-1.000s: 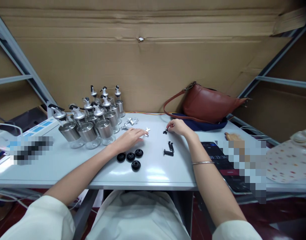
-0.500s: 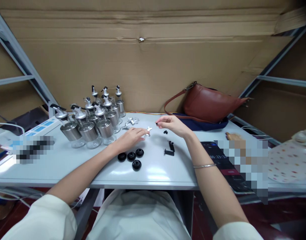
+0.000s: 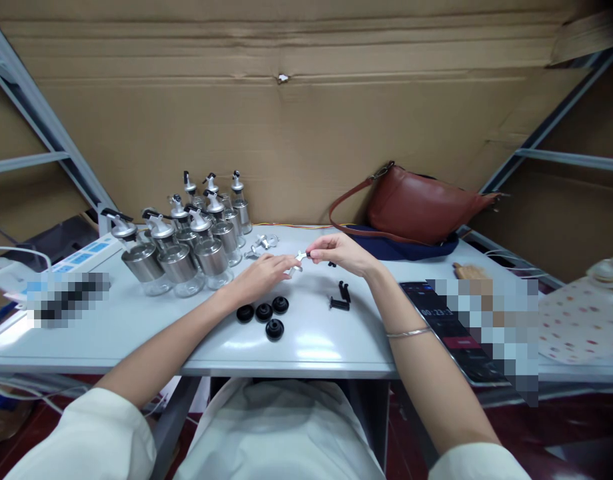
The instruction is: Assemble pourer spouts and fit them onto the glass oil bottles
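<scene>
My left hand (image 3: 261,272) rests on the grey table (image 3: 136,320) and pinches a small silver spout part (image 3: 297,260) by its near end. My right hand (image 3: 339,251) hovers just right of that part, fingertips pinched on a tiny black piece held against its tip. Another tiny black piece (image 3: 331,265) lies on the table under my right hand. Several black round caps (image 3: 264,315) sit in front of my left hand. Two black stick-like parts (image 3: 341,298) lie to the right of the caps.
A cluster of glass-and-steel dispenser bottles (image 3: 186,240) stands at the back left. Loose silver spout parts (image 3: 262,245) lie behind my left hand. A brown handbag (image 3: 416,207) sits at the back right, a phone (image 3: 436,320) at the right, a power strip (image 3: 81,257) at the left.
My right hand lifted from the table with a tiny black piece and moved left to the silver part in my left hand. My left hand stayed nearly in place.
</scene>
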`<state>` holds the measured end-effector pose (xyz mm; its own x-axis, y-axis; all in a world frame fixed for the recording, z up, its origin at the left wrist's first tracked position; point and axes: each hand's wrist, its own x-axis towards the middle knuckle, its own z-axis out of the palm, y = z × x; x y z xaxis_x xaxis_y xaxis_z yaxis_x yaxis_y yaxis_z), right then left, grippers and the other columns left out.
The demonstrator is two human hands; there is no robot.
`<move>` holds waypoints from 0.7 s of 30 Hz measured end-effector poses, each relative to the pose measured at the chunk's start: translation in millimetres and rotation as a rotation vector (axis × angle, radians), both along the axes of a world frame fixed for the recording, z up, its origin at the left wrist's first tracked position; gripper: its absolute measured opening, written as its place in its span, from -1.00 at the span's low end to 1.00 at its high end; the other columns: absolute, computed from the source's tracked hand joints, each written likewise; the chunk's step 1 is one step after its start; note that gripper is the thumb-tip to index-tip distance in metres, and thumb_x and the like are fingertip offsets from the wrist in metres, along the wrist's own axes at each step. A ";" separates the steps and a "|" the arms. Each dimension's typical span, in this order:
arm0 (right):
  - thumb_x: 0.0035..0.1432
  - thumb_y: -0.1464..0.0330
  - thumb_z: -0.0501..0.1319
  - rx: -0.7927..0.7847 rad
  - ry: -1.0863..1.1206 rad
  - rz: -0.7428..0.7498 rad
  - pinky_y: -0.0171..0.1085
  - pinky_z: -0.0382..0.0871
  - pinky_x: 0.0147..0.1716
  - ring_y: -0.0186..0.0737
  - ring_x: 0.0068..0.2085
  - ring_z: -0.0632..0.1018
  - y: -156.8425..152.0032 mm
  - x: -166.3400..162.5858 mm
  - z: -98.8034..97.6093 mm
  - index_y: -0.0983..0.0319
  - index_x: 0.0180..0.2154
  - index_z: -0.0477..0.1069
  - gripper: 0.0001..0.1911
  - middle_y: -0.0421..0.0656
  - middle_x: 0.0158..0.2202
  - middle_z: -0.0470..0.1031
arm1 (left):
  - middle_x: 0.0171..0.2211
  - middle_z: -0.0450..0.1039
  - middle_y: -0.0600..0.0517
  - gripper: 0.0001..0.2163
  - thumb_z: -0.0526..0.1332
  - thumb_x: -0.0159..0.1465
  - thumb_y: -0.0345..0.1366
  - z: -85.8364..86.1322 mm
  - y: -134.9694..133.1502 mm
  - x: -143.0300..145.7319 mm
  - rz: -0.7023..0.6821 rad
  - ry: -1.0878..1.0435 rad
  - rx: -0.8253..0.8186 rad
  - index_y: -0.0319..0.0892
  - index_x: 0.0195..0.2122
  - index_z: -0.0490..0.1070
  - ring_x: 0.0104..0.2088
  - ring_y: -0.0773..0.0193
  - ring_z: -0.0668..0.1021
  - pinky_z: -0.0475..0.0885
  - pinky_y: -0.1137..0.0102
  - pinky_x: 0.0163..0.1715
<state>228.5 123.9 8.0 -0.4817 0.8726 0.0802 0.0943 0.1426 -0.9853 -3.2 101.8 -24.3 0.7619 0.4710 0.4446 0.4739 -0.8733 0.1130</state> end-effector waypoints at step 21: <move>0.01 0.42 0.36 -0.406 0.377 0.335 -0.35 0.38 -0.29 -0.41 -0.35 0.47 -5.7 -2.9 -5.2 0.34 -0.07 0.46 -0.61 -0.15 -0.37 0.50 | 0.07 0.41 -0.15 -0.70 0.04 0.36 -0.32 3.2 -0.5 -1.7 0.009 -0.015 0.150 -0.16 0.11 0.24 0.05 0.24 0.49 0.39 0.35 -0.09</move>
<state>225.6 118.2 2.8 -0.7368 0.6761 -0.0076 -0.2536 -0.2867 -0.9238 -4.9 101.3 -21.1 0.7506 0.4049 0.5222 0.4809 -0.8767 -0.0115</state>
